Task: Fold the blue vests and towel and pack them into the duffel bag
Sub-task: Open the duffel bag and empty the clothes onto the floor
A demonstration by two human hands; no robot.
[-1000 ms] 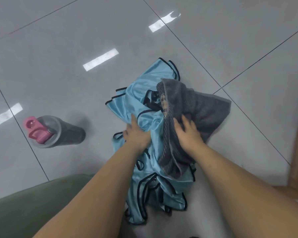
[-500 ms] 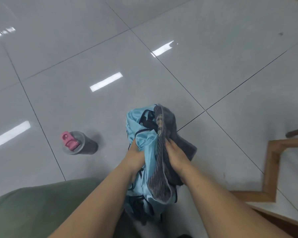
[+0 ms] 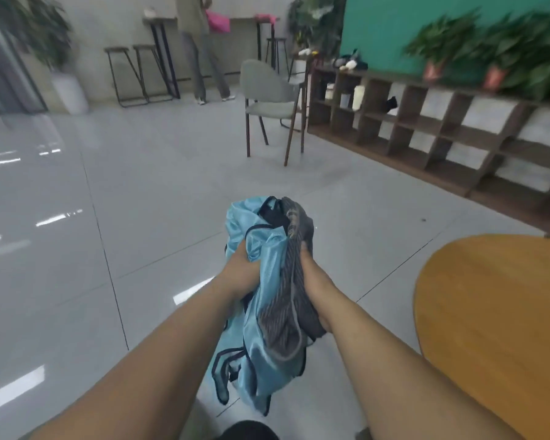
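Blue shiny cloth with dark trim, the blue vests [image 3: 259, 350], was bunched with the grey towel [image 3: 283, 312] into one long bundle. It was held in the air above the tiled floor [image 3: 140, 217], left of the round wooden table [image 3: 496, 328] and its curved edge. The bundle's long axis ran outward from the person: the upper end pointed up and away, and the loose lower end hung toward the floor. The left hand [image 3: 240, 274] gripped the vests from the left and the right hand [image 3: 315, 281] gripped the towel from the right, squeezing the bundle between them. Most fingertips were buried in folds. The number of vests could not be told. A dark shape [image 3: 248, 431] was cut off at the bottom edge. The chair [image 3: 267, 90] and shelf [image 3: 410, 128] beyond were blurred.
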